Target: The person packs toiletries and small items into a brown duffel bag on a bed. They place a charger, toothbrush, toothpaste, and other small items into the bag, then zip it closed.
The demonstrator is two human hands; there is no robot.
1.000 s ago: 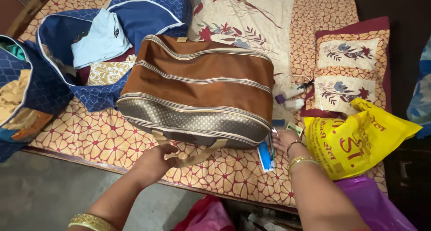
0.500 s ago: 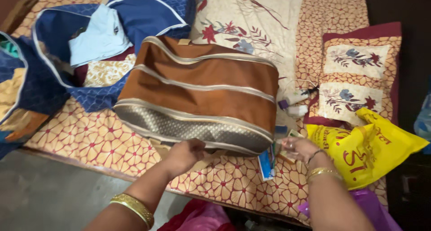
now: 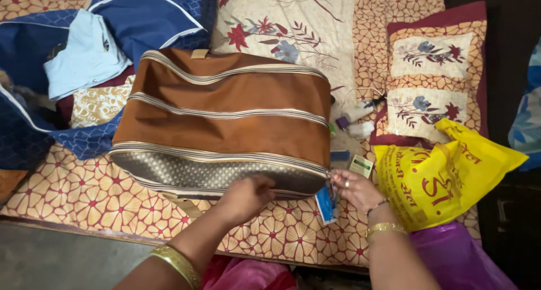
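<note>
**Both hands at the near edge of the brown bag on the bed**

Head view: A brown zip-up bag [image 3: 225, 121] with cream piping lies on its side in the middle of a floral-patterned bed [image 3: 84, 194]. Its zips look run shut along their visible length; only the corner at about 4 o'clock of the bag is being handled. The left hand [image 3: 248, 195] rests curled against the bag's lower edge, at 6 o'clock of the bag, fingers bent onto the fabric; whether it pinches anything I cannot tell. The right hand [image 3: 352, 188] is at that 4 o'clock corner, fingertips drawn together on what seems to be the zip end or pull, just beside a blue-and-white packet [image 3: 324, 204] that hangs over the bed's edge. The two hands are apart, with a short stretch of bag edge between them.

Around it: at 9 to 10 o'clock of the bag, an open blue bag [image 3: 141, 19] holds a pale blue garment [image 3: 84, 56]. At 3 o'clock lie small bottles [image 3: 358, 129] and a small green-and-white box [image 3: 360, 166], and beyond them a floral pillow [image 3: 434, 76]. A yellow plastic bag [image 3: 439, 177] sits close by the right wrist, crowding that corner.
</note>
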